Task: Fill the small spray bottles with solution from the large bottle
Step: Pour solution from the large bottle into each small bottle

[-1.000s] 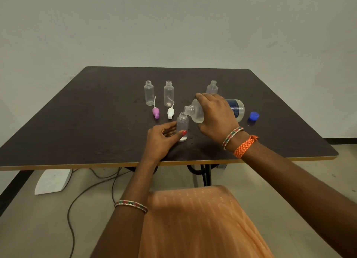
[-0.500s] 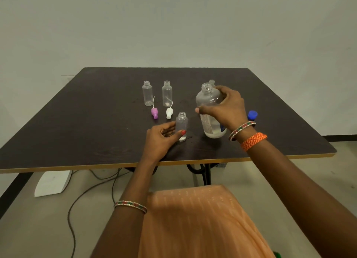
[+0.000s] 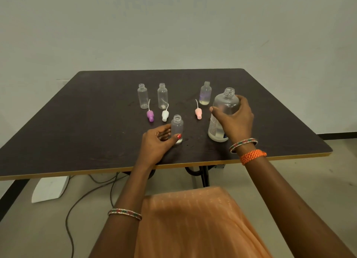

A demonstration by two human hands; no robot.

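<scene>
The right hand [image 3: 234, 122] has its grip wrapped around the large bottle [image 3: 224, 111], thumb on the near side and fingers hidden behind the clear wall; the bottle stands upright and uncapped on the desk [image 3: 77, 132], and the hand covers much of its label and lower right side. A shallow layer of liquid shows at its base. The left hand [image 3: 156, 141] pinches the nearest small bottle [image 3: 177, 128] low down between thumb and curled fingers; that bottle is upright, open, with a little liquid at the bottom. Beyond stand three more open small bottles: one at far left [image 3: 143, 96], one beside it [image 3: 162, 96], and one [image 3: 205, 93] just behind the large bottle, tinted faintly purple inside. Three spray tops lie loose between them: purple [image 3: 150, 116], white [image 3: 165, 115] and pink [image 3: 198, 113].
</scene>
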